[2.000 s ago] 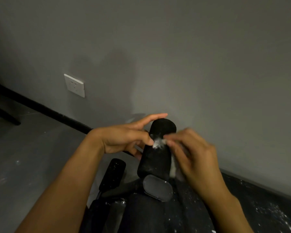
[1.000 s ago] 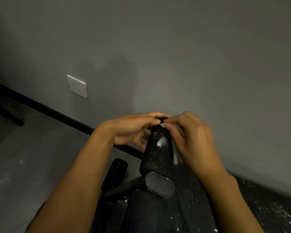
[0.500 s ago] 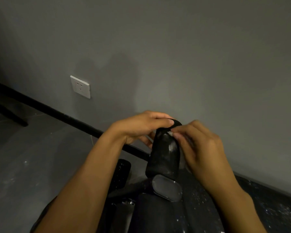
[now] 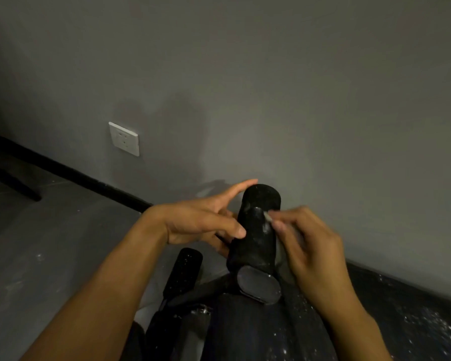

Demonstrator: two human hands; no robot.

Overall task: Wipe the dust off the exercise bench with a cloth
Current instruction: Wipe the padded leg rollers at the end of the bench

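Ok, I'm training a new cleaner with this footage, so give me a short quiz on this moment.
1. Which hand pinches the white cloth? A) left B) right
2. True or false: a wall socket sits on the wall to the left of the hands.
3. Fill in: the thumb of the left hand touches the black foam ____.
Key: 1 B, the right hand. 2 True. 3 roller.
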